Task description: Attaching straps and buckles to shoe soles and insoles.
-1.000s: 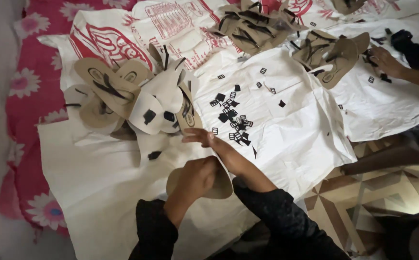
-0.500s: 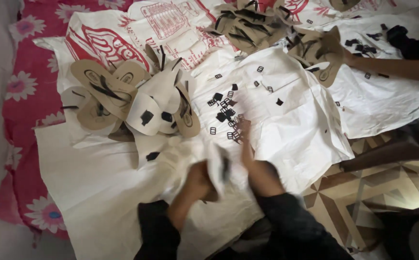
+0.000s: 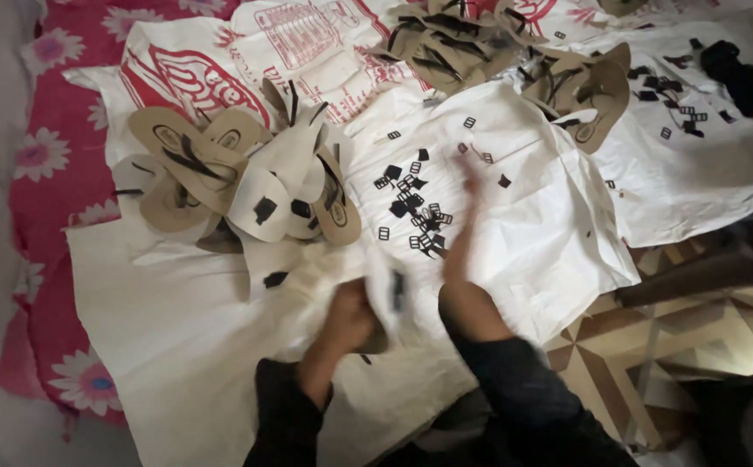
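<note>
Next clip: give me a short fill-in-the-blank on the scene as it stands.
1. The left hand holds a pale ____.
2. The right hand reaches toward the small ____ buckles.
3. The pile of soles lies on a ____ sheet.

Missing words: sole; black; white

L hand [image 3: 349,316] holds blurred sole [image 3: 387,290]; R hand [image 3: 467,186] over black buckles [image 3: 415,212].
</note>
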